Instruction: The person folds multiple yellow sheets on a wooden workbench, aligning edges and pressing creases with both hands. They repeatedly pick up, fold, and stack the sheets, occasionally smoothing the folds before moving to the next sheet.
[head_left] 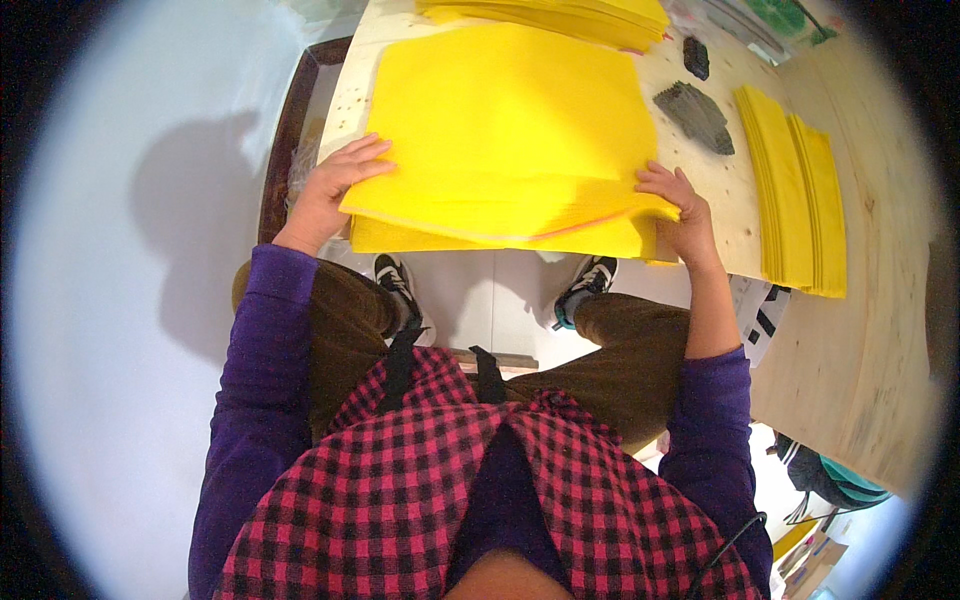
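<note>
A broad yellow cloth sheet point(510, 110) lies in front of me on a wooden table, on top of more yellow layers point(590, 242) that show along the near edge. My left hand point(335, 188) grips its near left corner, fingers on top and the thumb hidden. At the near right corner, my right hand point(686, 212) holds the same sheet with bent fingers over the edge. Between the hands the sheet's near edge is raised slightly and wavy, with a reddish-orange line along part of it.
Another yellow stack point(560, 18) lies at the table's far side. Right of the sheet are a dark grey toothed-edged bundle point(697, 117) and a small black object point(696, 58). Folded yellow cloths point(790, 190) lie farther right on the wooden tabletop point(725, 200). A pale wall point(110, 300) stands at left.
</note>
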